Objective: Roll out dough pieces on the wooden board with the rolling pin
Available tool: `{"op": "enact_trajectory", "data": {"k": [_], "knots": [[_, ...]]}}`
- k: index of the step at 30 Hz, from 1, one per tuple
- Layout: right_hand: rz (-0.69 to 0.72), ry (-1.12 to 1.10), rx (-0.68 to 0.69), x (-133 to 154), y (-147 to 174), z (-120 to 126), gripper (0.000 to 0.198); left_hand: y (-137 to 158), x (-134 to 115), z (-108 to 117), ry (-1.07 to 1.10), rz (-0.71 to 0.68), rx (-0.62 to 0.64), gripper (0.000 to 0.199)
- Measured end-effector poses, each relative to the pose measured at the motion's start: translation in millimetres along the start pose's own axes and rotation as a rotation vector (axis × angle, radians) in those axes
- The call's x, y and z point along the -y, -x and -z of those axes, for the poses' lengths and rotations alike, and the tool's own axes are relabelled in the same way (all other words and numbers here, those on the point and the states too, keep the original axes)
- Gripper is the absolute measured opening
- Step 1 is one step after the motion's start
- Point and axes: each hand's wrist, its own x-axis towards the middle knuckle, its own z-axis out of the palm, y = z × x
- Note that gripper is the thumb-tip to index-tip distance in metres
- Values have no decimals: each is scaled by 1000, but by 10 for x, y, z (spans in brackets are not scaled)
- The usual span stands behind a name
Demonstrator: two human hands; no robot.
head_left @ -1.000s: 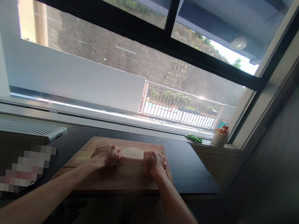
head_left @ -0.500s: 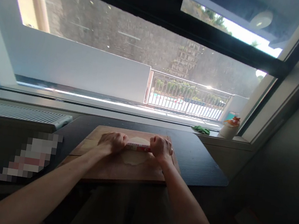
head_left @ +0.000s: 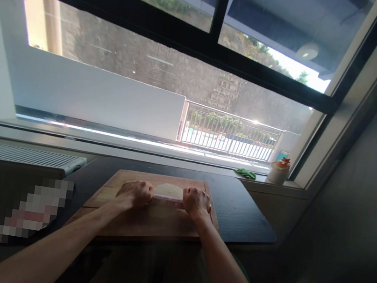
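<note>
A wooden board [head_left: 157, 227] lies on the dark table, and on it is a pale flat sheet of dough [head_left: 169, 189]. Across the dough runs a rolling pin [head_left: 167, 200] with a white and red printed wrap, its ends hidden inside my fists. My left hand [head_left: 136, 191] is closed round the left end. The right end is in the closed grip of my right hand [head_left: 197, 199]. Most of the visible dough lies on the far side of the pin.
Bare dark tabletop [head_left: 243, 213] extends right of the board. A pixelated patch [head_left: 32, 212] covers something at the left. A radiator [head_left: 16, 156] stands under the windowsill [head_left: 137, 154], which carries a green cloth [head_left: 245, 173] and a white container [head_left: 278, 174] with an orange top.
The rolling pin has come toward me over the dough, and less dough shows on its near side. Both hands have kept their grip. The camera has tilted slightly upward.
</note>
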Motion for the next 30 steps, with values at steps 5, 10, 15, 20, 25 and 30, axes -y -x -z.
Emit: {"op": "enact_trajectory", "data": {"k": [5,10,15,20,25,30], "knots": [[-14,0,23,-31,-88,-58,45,108,32,-173,-101,-38,-254,44],[2,-5,86,-72,-312,-116,43,53,64,-236,-98,-37,-301,44],[96,-18,44,-58,-331,-116,43,-176,39,-105,-7,100,-52,50],[105,-10,-35,-36,-215,-99,42,-247,5,-56,13,158,-13,54],[12,-6,20,2,-167,-42,45,-243,18,-53,27,130,20,44],[-8,1,37,34,-115,5,47,-165,14,-18,37,100,3,37]]}}
